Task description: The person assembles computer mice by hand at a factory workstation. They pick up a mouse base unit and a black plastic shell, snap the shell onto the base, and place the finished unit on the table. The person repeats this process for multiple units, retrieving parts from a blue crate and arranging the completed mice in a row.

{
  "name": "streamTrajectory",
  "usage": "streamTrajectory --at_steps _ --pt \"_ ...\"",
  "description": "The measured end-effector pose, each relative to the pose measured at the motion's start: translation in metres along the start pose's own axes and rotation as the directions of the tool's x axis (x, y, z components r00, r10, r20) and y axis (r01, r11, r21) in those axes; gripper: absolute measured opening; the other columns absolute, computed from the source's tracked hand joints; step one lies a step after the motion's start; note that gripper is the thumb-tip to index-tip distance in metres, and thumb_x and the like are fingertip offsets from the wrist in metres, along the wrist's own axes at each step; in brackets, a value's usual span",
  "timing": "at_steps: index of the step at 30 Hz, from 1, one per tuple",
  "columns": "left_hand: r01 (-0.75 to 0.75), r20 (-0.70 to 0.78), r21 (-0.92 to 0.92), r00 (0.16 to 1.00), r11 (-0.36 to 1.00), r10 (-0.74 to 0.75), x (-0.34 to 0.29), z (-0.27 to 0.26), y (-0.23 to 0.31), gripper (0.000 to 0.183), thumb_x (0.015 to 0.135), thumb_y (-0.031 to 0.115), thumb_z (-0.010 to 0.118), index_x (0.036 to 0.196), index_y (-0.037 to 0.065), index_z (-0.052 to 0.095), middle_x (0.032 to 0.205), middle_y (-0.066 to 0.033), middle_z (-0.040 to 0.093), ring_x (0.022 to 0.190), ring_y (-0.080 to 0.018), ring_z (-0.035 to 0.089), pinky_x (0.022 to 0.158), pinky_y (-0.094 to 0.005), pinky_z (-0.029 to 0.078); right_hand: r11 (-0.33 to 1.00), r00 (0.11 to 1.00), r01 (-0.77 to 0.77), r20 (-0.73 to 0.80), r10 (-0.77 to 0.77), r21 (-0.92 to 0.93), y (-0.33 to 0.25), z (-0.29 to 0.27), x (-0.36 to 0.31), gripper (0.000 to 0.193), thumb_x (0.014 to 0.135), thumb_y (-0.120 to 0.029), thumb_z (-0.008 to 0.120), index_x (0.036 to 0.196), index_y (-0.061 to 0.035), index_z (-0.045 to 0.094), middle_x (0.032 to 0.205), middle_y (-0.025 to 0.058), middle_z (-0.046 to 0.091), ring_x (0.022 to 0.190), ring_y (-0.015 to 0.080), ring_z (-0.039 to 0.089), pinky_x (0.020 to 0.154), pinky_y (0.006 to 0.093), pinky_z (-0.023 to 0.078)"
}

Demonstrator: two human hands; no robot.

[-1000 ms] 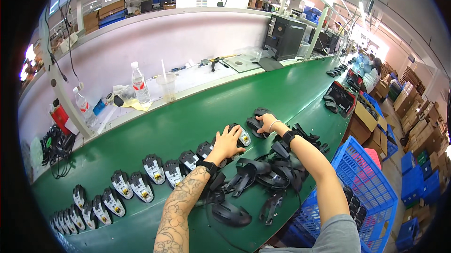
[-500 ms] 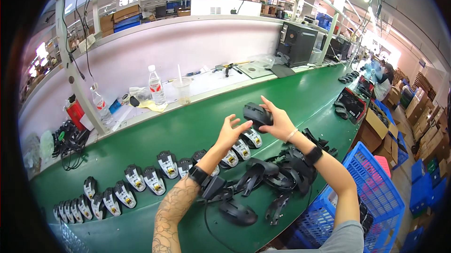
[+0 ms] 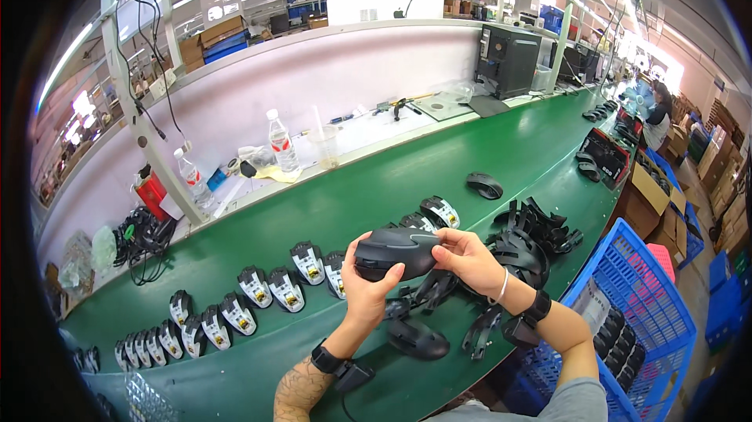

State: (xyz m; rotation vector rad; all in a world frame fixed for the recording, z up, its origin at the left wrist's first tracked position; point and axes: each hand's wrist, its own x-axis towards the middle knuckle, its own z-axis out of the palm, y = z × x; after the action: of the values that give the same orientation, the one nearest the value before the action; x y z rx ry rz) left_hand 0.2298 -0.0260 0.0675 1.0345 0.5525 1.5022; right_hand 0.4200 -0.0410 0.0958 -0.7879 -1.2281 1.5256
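A black computer mouse [image 3: 394, 250] is held level between my two hands over the row of mouse bases. My left hand [image 3: 366, 285] wraps round its left end, thumb across the near side. On the right end, the fingers and thumb of my right hand [image 3: 470, 260] grip it. Behind my hands, a long row of opened mouse bases [image 3: 286, 289] with pale insides and yellow parts runs across the green bench. Another black mouse [image 3: 485, 185] lies farther off. A loose pile of black plastic shells [image 3: 526, 254] is beside my right hand, and a black shell [image 3: 419, 340] rests below.
At the right stands a blue plastic basket [image 3: 654, 304] with dark parts inside. The ledge behind the green bench [image 3: 392, 179] carries water bottles [image 3: 283, 142], a clear cup [image 3: 323, 146] and tools. Farther right are a computer case [image 3: 507, 62], cartons and a person [image 3: 656, 117].
Both hands have come nearer and lower, and my left hand has closed from open onto a mouse. A black mouse now shows on the bench near where my hands were.
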Motion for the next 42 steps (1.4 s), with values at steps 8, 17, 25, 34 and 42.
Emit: streamTrajectory --at_steps 8,17,25,34,42 --pt "0.002 -0.001 0.129 1.0 0.992 -0.002 -0.009 -0.007 0.007 0.065 0.066 0.004 0.079 0.122 0.002 0.046 0.109 -0.0081 0.058 0.101 -0.0174 0.058 0.091 -0.0316 0.046 0.999 1.0 0.019 0.005 -0.019 -0.04 0.018 -0.004 0.005 0.027 0.09 -0.015 0.063 0.113 0.0004 0.059 0.103 0.0049 0.064 0.095 0.0128 0.059 0.087 0.0296 0.048" --pt "0.156 -0.034 0.047 0.987 0.987 -0.154 -0.006 -0.016 -0.003 0.063 0.066 -0.004 0.08 0.118 0.002 0.045 0.109 -0.0112 0.058 0.098 -0.0189 0.06 0.085 -0.0309 0.052 0.995 0.998 -0.058 -0.035 0.055 -0.084 0.026 0.0 0.009 0.028 0.093 -0.015 0.059 0.114 0.0034 0.058 0.105 0.0067 0.064 0.096 0.0135 0.06 0.088 0.0297 0.049" --pt "0.194 -0.125 0.007 0.973 0.981 -0.192 -0.008 -0.014 -0.006 0.059 0.066 -0.003 0.08 0.116 0.001 0.047 0.107 -0.0112 0.059 0.095 -0.019 0.062 0.079 -0.031 0.055 0.985 0.988 -0.151 -0.02 0.15 -0.088 0.031 -0.008 0.01 0.032 0.093 -0.016 0.059 0.118 0.0043 0.056 0.106 0.0082 0.064 0.096 0.0147 0.061 0.087 0.0312 0.05" --pt "0.5 -0.108 -0.247 0.837 0.83 -0.537 -0.002 -0.026 -0.001 0.04 0.098 0.038 0.041 0.119 0.005 0.051 0.117 -0.0117 0.058 0.11 -0.0244 0.056 0.092 -0.0479 0.046 0.478 0.921 0.385 0.291 -0.261 -0.789 0.015 0.012 0.023 0.072 0.069 -0.016 0.08 0.132 -0.0034 0.048 0.128 0.0154 0.055 0.119 0.0304 0.052 0.099 0.0376 0.042" --pt "0.579 -0.15 -0.316 0.751 0.751 -0.642 0.002 -0.032 0.004 0.045 0.099 0.041 0.038 0.123 0.005 0.05 0.123 -0.0129 0.056 0.112 -0.0262 0.056 0.095 -0.0473 0.044 0.559 0.968 0.235 0.246 -0.057 -0.795 0.0 0.009 0.045 0.057 0.071 -0.013 0.079 0.123 -0.001 0.057 0.117 0.0156 0.062 0.102 0.0209 0.062 0.087 0.0339 0.049"
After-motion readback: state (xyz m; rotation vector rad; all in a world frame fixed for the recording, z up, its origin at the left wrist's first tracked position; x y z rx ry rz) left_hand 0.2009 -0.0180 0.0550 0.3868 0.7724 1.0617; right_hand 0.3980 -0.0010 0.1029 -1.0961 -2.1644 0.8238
